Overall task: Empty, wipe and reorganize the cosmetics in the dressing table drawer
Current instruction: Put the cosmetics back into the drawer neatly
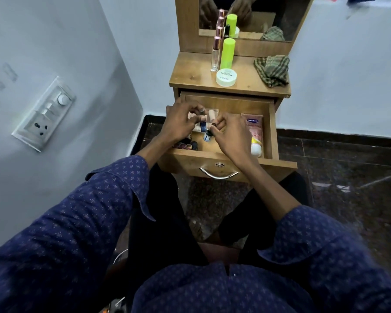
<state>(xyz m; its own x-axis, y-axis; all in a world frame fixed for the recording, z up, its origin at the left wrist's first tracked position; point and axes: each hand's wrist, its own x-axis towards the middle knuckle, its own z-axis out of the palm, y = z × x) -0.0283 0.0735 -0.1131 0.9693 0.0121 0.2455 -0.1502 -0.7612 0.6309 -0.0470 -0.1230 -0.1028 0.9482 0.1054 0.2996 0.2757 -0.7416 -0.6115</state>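
**Both hands in the open drawer, half the stuff already up top**

The drawer [232,105] is pulled right out over the person's knees, its front edge with the metal handle [219,173] nearest the camera. A wall sits close on the left of the dressing table; on the right there's open dark floor [339,163].

Readable text: the pink tube [255,134] lying along the drawer's right wall says "Vaseline" on a blue badge. The round white tub [226,77] on the worktop [251,82] says "NAIL POLISH" (upside down from here; the rest is too small to read).

In the drawer: the pink tube on the right, bare wood at the back right, a few small dark and pinkish bottles [185,145] at the front left corner, and some beige items under the hands that I can't make out.

The left hand [181,122] has its fingers curled round a small bottle with a clear cap [202,112]. The right hand [229,134] pinches the dark cap of a little blue bottle [207,134]. The hands are just beside each other.

On the worktop: a clear bottle with a rose-gold cap [215,57], a lime green bottle [227,54] touching the tub, and a crumpled checked cloth [273,70] at the right edge. The mirror [257,16] stands behind them.
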